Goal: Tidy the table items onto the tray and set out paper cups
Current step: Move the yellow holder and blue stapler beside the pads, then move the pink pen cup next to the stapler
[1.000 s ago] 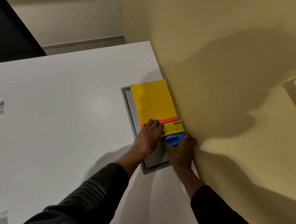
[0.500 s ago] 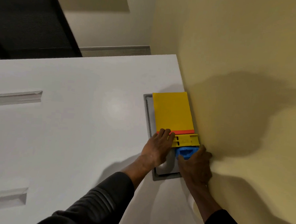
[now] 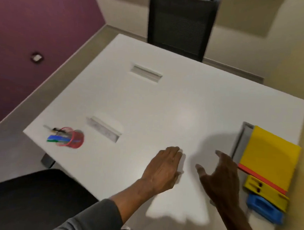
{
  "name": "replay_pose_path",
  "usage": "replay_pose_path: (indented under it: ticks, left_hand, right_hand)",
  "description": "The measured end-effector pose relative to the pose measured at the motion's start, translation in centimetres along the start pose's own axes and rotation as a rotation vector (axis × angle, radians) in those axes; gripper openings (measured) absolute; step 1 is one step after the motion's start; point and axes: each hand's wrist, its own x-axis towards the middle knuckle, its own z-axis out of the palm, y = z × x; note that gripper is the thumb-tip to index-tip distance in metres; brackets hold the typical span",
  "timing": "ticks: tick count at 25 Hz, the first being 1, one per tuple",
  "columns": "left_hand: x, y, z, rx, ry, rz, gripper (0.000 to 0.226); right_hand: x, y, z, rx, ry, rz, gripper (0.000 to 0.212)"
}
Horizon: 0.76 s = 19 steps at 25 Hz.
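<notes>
Well, I see a white table with a black chair at its far side and a purple wall beyond its left edge. Left hand and right hand hover over the table, fingers spread, holding nothing. Right of them, a grey tray carries a yellow pad, a yellow block and a blue block. Far left of the tray stands a red pen cup with pens.
</notes>
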Motion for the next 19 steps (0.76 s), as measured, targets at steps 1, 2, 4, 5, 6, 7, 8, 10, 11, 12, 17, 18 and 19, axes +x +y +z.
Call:
replay_pose_path:
  ticks: [1, 2, 4, 5, 6, 7, 8, 10, 11, 12, 17, 18, 19]
  left_hand:
    - [-1.6, -1.7, -0.9, 0.023, 0.018, -0.081, 0.073]
    - [-2.8, -3.2, -1.9, 0.04, 0.033, -0.159, 0.076]
    - [-5.8, -6.2, -3.6, 0.048, 0.046, -0.312, 0.077]
    - [-7.4, -7.6, -4.5, 0.06, 0.059, -0.384, 0.077]
    - [-9.1, -8.7, -5.3, 0.078, 0.069, -0.447, 0.077]
    - [-10.6, -9.7, -6.0, 0.096, 0.077, -0.503, 0.077]
    - [-12.1, -10.6, -6.5, 0.104, 0.093, -0.553, 0.077]
    - [-14.8, -12.4, -7.3, 0.073, 0.107, -0.654, 0.077]
    - [-15.9, -13.1, -7.6, 0.047, 0.111, -0.702, 0.076]
    - [-17.0, -14.1, -7.9, 0.019, 0.121, -0.758, 0.075]
    - [-21.7, -20.9, -9.1, -0.282, 0.368, -1.112, 0.07]
    - [-22.3, -22.9, -9.2, -0.383, 0.407, -1.196, 0.073]
    - [-23.0, -25.0, -9.3, -0.507, 0.43, -1.274, 0.076]
  right_hand:
    - [-0.2, -1.3, 1.1, 0.006, -0.051, -0.106, 0.082]
    - [-0.3, -2.3, 2.1, 0.009, -0.092, -0.187, 0.081]
    - [-0.6, -4.8, 4.0, 0.001, -0.169, -0.326, 0.081]
    - [-1.0, -6.1, 5.1, 0.001, -0.198, -0.387, 0.081]
    - [-1.4, -7.4, 6.1, 0.014, -0.221, -0.44, 0.081]
    - [-1.8, -8.7, 7.2, 0.03, -0.239, -0.491, 0.081]
    - [-2.3, -9.9, 8.3, 0.046, -0.255, -0.542, 0.08]
    - [-3.5, -12.2, 10.2, 0.064, -0.27, -0.647, 0.078]
    - [-4.2, -13.3, 11.1, 0.068, -0.277, -0.691, 0.078]
    - [-5.0, -14.5, 12.1, 0.071, -0.293, -0.728, 0.078]
    - [-8.7, -21.2, 17.8, 0.154, -0.464, -0.668, 0.082]
    - [-9.0, -22.4, 19.1, 0.158, -0.506, -0.642, 0.083]
    - [-9.2, -23.7, 20.4, 0.153, -0.549, -0.62, 0.085]
